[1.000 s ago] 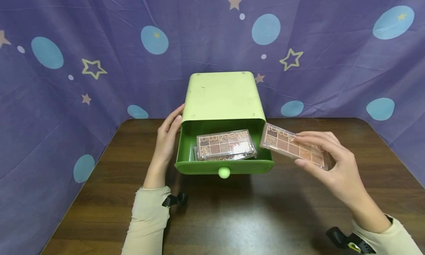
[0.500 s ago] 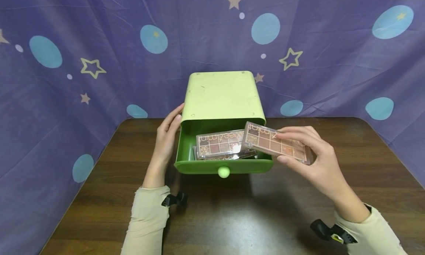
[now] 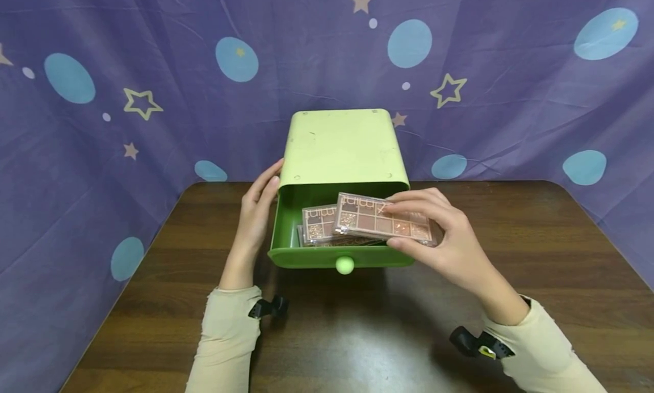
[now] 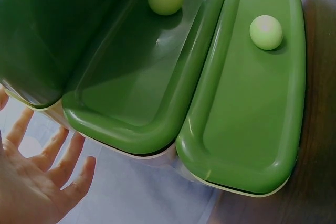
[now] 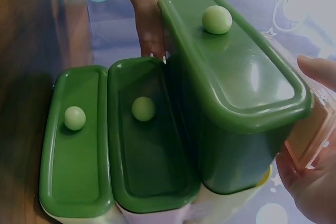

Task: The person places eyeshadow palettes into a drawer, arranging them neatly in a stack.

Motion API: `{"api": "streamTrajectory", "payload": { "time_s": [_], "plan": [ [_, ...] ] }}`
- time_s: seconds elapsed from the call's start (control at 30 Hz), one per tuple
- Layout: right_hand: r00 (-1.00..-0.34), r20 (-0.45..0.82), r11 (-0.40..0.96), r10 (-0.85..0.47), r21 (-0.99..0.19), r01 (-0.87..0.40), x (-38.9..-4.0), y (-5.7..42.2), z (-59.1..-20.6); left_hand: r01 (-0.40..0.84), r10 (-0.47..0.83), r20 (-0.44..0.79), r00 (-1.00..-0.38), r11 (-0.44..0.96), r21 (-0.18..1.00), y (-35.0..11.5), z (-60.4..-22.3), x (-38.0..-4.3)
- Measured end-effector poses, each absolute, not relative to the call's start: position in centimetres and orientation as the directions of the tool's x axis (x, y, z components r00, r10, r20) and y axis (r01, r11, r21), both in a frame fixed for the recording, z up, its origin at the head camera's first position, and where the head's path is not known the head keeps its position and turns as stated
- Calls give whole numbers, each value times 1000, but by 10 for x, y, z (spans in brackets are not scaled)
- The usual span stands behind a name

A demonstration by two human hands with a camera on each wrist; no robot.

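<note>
An eyeshadow palette (image 3: 380, 218) with a clear lid is pinched between the thumb and fingers of my right hand (image 3: 449, 239), tilted above the pulled-out top drawer (image 3: 306, 259). Beneath it in that drawer lie other palettes (image 3: 317, 222), stacked and partly covered by the held one. My left hand (image 3: 255, 214) rests with extended fingers against the left side of the light green drawer cabinet (image 3: 344, 146). In the left wrist view the left hand's fingers (image 4: 76, 174) are spread and loosely straight. The right wrist view has the palette's edge (image 5: 312, 129) beside the drawer front.
Two lower drawers, a middle one (image 5: 152, 156) and a bottom one (image 5: 84, 171), are pushed in, each with a round knob. The cabinet stands on a dark wooden table (image 3: 327, 336), before a purple curtain (image 3: 317, 52) with stars and blue ovals.
My right hand has carried the palette leftward from beside the drawer to over it, covering part of the stacked palettes. The left hand has stayed in place on the cabinet.
</note>
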State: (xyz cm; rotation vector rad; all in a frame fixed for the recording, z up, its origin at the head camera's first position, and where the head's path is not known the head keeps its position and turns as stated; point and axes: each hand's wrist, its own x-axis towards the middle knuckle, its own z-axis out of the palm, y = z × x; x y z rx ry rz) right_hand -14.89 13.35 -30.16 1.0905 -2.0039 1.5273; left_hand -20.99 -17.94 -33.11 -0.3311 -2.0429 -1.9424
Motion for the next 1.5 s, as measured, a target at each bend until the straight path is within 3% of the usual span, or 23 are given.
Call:
{"api": "streamTrajectory", "payload": {
  "time_s": [0.5,1.0,1.5],
  "plan": [
    [-668,576,272,-472,-626,-731,-165,121,-293,379,-40,381,-924,47,924,-179,-331,-210],
    [-723,365,413,-587,-632,-655,-174,117,-274,387,-40,390,-920,61,920,-179,-333,-211],
    [-693,340,435,-636,-584,-685,-184,111,-274,375,-39,377,-925,48,926,-179,-332,-211]
  ]
}}
